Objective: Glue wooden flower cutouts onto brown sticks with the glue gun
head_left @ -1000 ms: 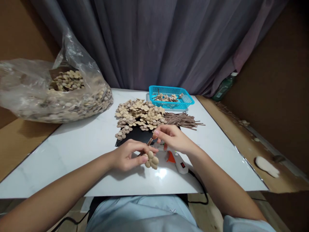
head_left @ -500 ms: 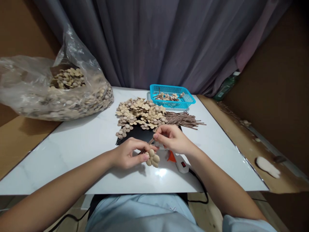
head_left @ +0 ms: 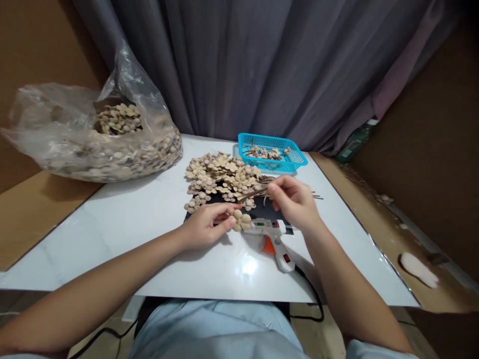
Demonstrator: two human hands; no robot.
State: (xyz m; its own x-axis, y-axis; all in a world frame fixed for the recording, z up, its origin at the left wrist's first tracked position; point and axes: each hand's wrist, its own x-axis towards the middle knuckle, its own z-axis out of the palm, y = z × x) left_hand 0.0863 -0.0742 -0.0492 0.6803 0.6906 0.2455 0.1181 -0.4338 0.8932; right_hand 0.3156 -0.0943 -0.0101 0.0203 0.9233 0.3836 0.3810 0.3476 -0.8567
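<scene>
My left hand (head_left: 209, 223) pinches a beige flower-shaped piece (head_left: 242, 221) with rounded petals between thumb and fingers. Up and to the right, my right hand (head_left: 294, 199) is closed on thin brown strips (head_left: 256, 193), which slant down to the left toward the left fingertips. Whether the strips touch the flower I cannot tell. Below the hands a white glue gun (head_left: 279, 247) with an orange trigger lies on its side. Behind them a heap of similar flower pieces (head_left: 220, 174) rests partly on a black mat (head_left: 277, 215). More brown strips (head_left: 318, 196) lie partly hidden behind the right hand.
A clear plastic bag (head_left: 149, 144) full of flower pieces stands at the left. A blue basket (head_left: 301, 162) holding small pieces sits at the back of the white table (head_left: 149, 209). From the glue gun a black cord (head_left: 316, 294) drops over the front edge.
My right hand has moved up and to the right with the brown strips, away from the left hand. My left hand has risen slightly with the flower piece. More of the glue gun shows.
</scene>
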